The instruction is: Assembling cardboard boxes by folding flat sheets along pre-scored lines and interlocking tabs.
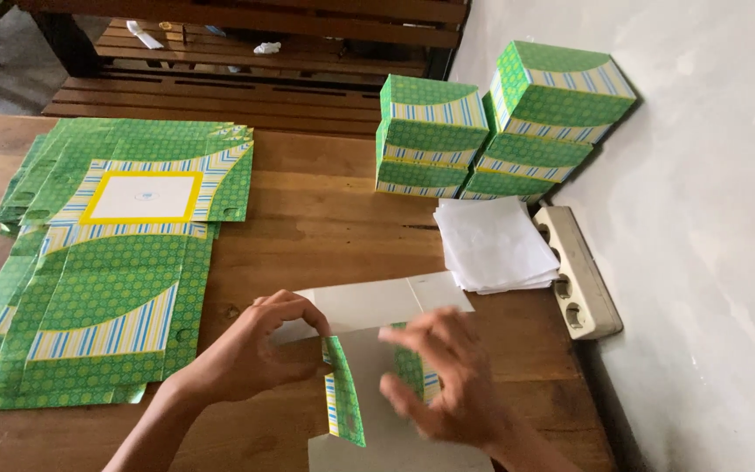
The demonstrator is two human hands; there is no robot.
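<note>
At lower centre we see the left hand (259, 350) pinching a raised green flap of the unfolded box blank (369, 350) on the wooden table (325, 227), the right hand (447, 380) open (blurred), so the flap may crease crookedly if unsupported.

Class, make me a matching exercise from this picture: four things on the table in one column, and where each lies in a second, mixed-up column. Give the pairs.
Things:
1. flat cartons
2. folded boxes
3. white sheets
4. power strip

Places:
A. along the wall, right of the paper pile
B. stacked in the far corner by the wall
C. spread on the table's left side
D. piled just in front of the box stacks

Pairs: 1-C, 2-B, 3-D, 4-A
</note>
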